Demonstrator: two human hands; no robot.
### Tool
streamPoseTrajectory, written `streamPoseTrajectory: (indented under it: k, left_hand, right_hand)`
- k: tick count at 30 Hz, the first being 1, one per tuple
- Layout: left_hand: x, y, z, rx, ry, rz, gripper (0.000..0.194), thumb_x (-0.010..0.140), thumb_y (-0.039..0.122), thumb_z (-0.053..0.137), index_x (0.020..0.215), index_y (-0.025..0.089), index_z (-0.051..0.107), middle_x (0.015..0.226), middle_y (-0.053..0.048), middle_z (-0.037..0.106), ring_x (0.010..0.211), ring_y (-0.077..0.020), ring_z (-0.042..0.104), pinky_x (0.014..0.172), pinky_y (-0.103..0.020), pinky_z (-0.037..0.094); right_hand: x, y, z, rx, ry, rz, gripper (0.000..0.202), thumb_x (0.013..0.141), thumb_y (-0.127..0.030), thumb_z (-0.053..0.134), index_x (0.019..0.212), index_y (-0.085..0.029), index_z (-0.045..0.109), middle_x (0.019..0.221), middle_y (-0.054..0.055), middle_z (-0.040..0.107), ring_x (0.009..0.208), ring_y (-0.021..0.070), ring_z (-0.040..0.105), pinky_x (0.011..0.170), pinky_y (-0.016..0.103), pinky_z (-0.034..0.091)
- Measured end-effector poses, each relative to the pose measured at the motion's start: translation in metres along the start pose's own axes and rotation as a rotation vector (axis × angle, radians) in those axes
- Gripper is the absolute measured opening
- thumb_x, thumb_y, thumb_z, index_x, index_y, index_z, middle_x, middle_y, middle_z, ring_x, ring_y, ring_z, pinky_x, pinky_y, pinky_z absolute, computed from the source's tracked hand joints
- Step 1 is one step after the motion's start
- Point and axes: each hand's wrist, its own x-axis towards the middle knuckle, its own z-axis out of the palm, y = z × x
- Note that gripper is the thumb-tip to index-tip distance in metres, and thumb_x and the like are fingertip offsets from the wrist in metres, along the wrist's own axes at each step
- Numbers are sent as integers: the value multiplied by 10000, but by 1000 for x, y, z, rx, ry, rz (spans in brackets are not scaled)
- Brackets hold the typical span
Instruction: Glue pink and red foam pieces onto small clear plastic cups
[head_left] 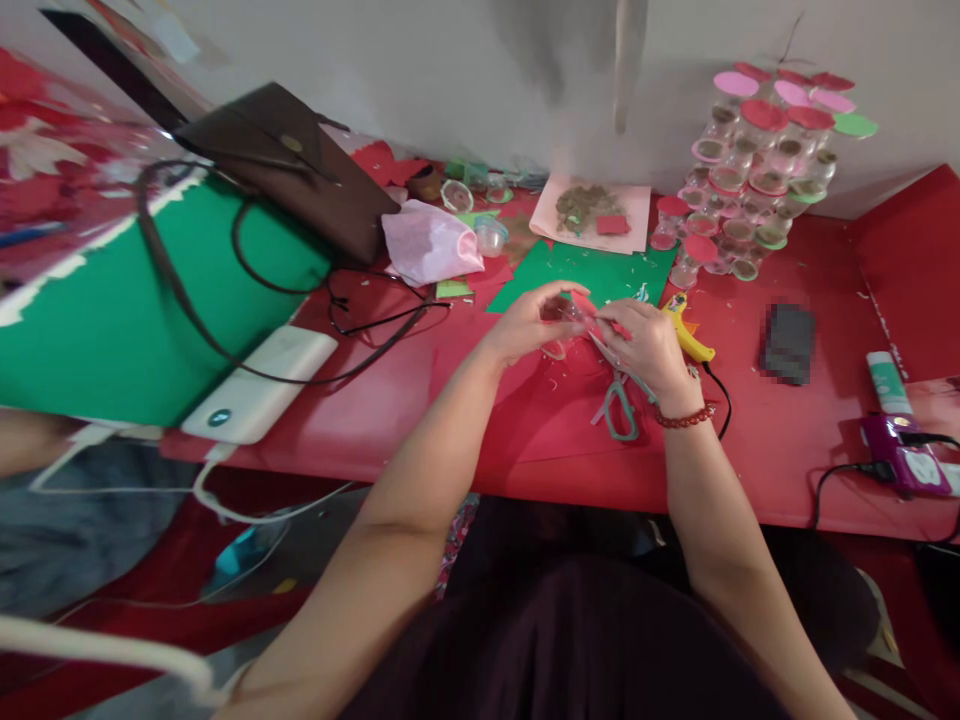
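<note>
My left hand is closed around a small clear plastic cup, thumb and fingers on its sides. A red paper piece covers the cup's upper end. At the cup's right side, my right hand pinches a small red piece, partly hidden by the fingers. Under and in front of the right hand lie scissors with grey handles, their blades partly covered. A yellow glue gun rests just right of that hand. Red paper spreads beneath both hands, with a green sheet behind.
Stacked clear cups with coloured discs stand at the back right. A brown bag, white power bank and glasses sit leftward. A blurred dark object, glue stick and purple adapter are rightward. Cables hang off the edge.
</note>
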Motion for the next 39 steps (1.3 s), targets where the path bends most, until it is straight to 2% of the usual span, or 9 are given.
streamPoseTrajectory:
  k: [6, 12, 16, 23, 30, 33, 39]
  left_hand:
    - [2, -1, -1, 0, 20, 65, 621, 743, 566, 915, 1213, 227, 691, 981, -31, 713, 849, -148, 676, 776, -259, 564]
    - [2, 1, -4, 4, -14, 73, 601, 745, 522, 927, 1211, 224, 691, 894, 2, 670, 798, -127, 638, 764, -241, 551]
    - [3, 1, -5, 35, -22, 94, 576, 751, 507, 922, 1196, 221, 694, 874, 7, 664, 772, -122, 620, 739, -236, 535]
    - [2, -2, -4, 22, -44, 75, 617, 762, 548, 905, 1215, 199, 674, 983, -21, 700, 847, -137, 657, 803, -258, 552]
    - [1, -1, -5, 23, -30, 76, 635, 772, 570, 900, 1235, 202, 669, 967, -23, 699, 841, -141, 654, 790, -253, 551]
    - [0, 1, -6, 20, -27, 83, 631, 775, 574, 898, 1232, 206, 665, 999, -35, 713, 860, -148, 663, 800, -260, 557]
    - [-1, 3, -11, 160, -34, 88, 606, 780, 516, 896, 1252, 210, 672, 1024, -50, 737, 887, -163, 691, 799, -268, 563]
  right_hand:
    - [0, 1, 6, -90, 4, -49, 191, 1036, -237, 564, 1045, -215, 753, 1062, 95, 795, 973, 227, 740, 907, 396, 594]
    - [-2, 5, 3, -34, -53, -95, 217, 1066, -247, 550, 1106, -220, 761, 1132, 100, 786, 1078, 227, 731, 969, 407, 600]
    - [-2, 5, 0, -58, -96, -119, 242, 1080, -243, 531, 1107, -231, 771, 1117, 86, 794, 1070, 222, 734, 961, 399, 596]
    - [-2, 2, 5, -208, -106, -104, 226, 1090, -251, 520, 1079, -204, 740, 1106, 104, 787, 1035, 230, 726, 896, 378, 577]
    - [-2, 1, 18, -300, -37, -115, 271, 1119, -275, 443, 1060, -204, 698, 1072, 104, 764, 1011, 237, 696, 934, 405, 572]
    - [-3, 0, 19, -300, -25, -137, 265, 1119, -262, 434, 1117, -203, 693, 1101, 110, 759, 1045, 247, 686, 971, 427, 573]
    - [-4, 1, 12, -205, -116, -136, 282, 1101, -174, 427, 1172, -212, 698, 1182, 106, 759, 1120, 233, 684, 1005, 413, 561]
